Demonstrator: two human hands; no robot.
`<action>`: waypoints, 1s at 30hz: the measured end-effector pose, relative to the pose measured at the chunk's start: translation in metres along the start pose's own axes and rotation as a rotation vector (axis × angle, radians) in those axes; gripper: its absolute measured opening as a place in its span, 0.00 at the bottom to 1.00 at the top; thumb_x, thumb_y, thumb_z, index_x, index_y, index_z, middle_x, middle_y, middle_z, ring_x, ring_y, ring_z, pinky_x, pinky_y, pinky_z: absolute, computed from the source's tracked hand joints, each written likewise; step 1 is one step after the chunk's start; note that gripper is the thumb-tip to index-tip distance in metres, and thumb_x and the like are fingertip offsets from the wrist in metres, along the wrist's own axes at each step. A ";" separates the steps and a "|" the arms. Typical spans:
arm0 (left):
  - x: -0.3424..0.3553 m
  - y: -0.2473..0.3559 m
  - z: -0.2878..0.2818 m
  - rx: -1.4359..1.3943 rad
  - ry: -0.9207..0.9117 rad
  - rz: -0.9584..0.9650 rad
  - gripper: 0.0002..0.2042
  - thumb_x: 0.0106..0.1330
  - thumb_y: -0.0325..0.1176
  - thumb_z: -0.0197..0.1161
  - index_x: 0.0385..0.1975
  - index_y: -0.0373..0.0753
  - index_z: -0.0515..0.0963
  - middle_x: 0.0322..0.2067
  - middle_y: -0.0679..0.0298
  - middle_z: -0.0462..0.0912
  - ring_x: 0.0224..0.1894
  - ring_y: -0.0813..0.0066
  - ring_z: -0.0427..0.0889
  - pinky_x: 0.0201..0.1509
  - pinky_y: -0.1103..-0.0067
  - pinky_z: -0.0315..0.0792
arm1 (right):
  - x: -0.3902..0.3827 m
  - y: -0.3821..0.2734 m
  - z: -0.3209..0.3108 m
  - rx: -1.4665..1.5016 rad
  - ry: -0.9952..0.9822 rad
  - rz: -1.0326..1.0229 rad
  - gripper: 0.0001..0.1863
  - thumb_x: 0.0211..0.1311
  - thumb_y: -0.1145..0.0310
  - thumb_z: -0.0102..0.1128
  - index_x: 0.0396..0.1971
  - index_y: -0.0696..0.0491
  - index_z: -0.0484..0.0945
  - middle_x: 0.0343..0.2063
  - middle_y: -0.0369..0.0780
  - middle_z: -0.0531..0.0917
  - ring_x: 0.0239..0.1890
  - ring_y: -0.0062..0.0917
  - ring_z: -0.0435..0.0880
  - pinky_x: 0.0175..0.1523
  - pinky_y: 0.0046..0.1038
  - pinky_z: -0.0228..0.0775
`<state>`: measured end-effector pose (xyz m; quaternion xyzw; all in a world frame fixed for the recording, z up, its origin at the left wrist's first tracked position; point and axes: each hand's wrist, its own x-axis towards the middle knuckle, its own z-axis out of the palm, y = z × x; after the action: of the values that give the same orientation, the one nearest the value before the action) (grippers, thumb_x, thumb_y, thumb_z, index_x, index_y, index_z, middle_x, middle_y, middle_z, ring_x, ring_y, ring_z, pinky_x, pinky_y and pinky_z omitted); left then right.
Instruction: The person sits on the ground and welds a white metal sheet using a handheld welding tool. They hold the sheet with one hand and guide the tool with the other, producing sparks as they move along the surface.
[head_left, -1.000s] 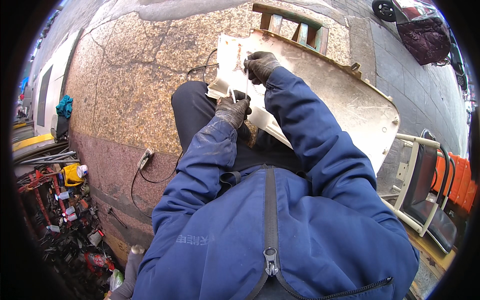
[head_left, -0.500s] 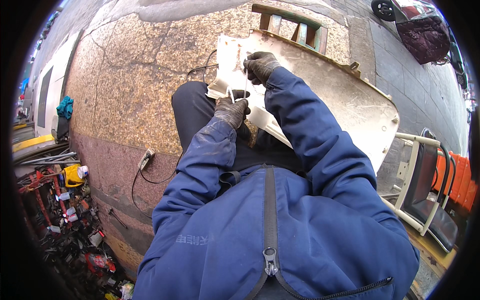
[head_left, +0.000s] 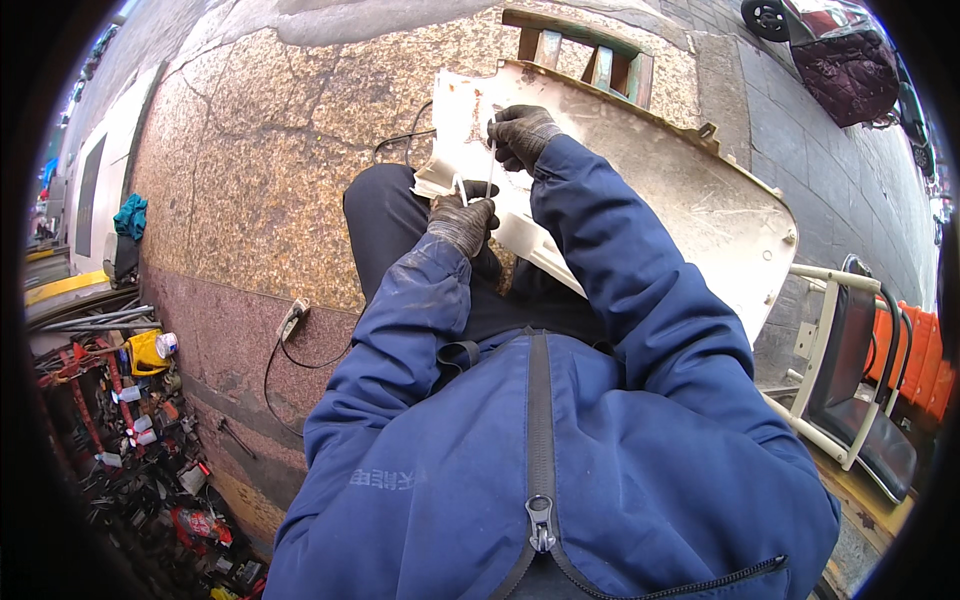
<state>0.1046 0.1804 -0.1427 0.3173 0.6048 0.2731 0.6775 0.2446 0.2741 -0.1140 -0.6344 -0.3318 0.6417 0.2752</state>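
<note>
So the left grip point(head_left: 462, 222), near, and right grip point(head_left: 524, 135), far, both pinch the strip point(head_left: 491, 168), probably keeping it straight.

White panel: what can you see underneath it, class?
A slatted wooden frame shows past the far edge; the panel covers its remaining part and anything deeper.

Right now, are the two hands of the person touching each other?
Apart. The head view shows the right hand above the left hand in the picture, with a white panel visible between them and a thin white strip crossing the gap.
</note>
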 end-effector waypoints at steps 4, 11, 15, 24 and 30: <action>0.001 -0.001 -0.001 0.004 -0.003 0.009 0.12 0.56 0.24 0.56 0.40 0.39 0.77 0.18 0.63 0.77 0.16 0.77 0.75 0.18 0.81 0.69 | -0.001 -0.001 -0.001 -0.010 -0.016 0.016 0.06 0.50 0.74 0.59 0.29 0.56 0.75 0.17 0.38 0.75 0.13 0.22 0.73 0.15 0.24 0.64; 0.000 -0.001 0.000 0.017 0.013 0.012 0.12 0.55 0.24 0.55 0.39 0.38 0.77 0.17 0.63 0.76 0.17 0.76 0.75 0.18 0.81 0.69 | -0.003 -0.001 -0.002 0.010 -0.033 -0.002 0.07 0.48 0.75 0.61 0.29 0.56 0.75 0.16 0.38 0.75 0.13 0.23 0.73 0.15 0.24 0.63; 0.001 -0.003 0.000 0.013 0.015 0.028 0.12 0.54 0.23 0.55 0.38 0.37 0.77 0.17 0.63 0.76 0.16 0.76 0.75 0.18 0.81 0.69 | -0.004 -0.001 -0.002 0.024 -0.046 0.000 0.07 0.47 0.76 0.61 0.28 0.56 0.74 0.16 0.38 0.74 0.13 0.23 0.72 0.15 0.25 0.62; 0.004 -0.006 0.001 -0.004 0.014 0.046 0.12 0.53 0.23 0.55 0.38 0.36 0.77 0.16 0.63 0.75 0.16 0.76 0.74 0.17 0.81 0.68 | -0.007 0.001 -0.002 0.061 -0.056 0.010 0.06 0.48 0.76 0.60 0.28 0.56 0.74 0.15 0.37 0.73 0.12 0.22 0.70 0.14 0.24 0.60; 0.002 -0.004 -0.001 -0.007 0.000 0.038 0.12 0.54 0.23 0.55 0.39 0.36 0.76 0.17 0.63 0.76 0.16 0.76 0.74 0.17 0.82 0.68 | -0.007 0.004 -0.001 0.046 -0.062 0.009 0.05 0.49 0.75 0.59 0.27 0.57 0.74 0.16 0.38 0.74 0.14 0.23 0.72 0.16 0.25 0.62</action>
<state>0.1041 0.1793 -0.1471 0.3265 0.5977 0.2878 0.6733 0.2463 0.2667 -0.1128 -0.6093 -0.3225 0.6696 0.2763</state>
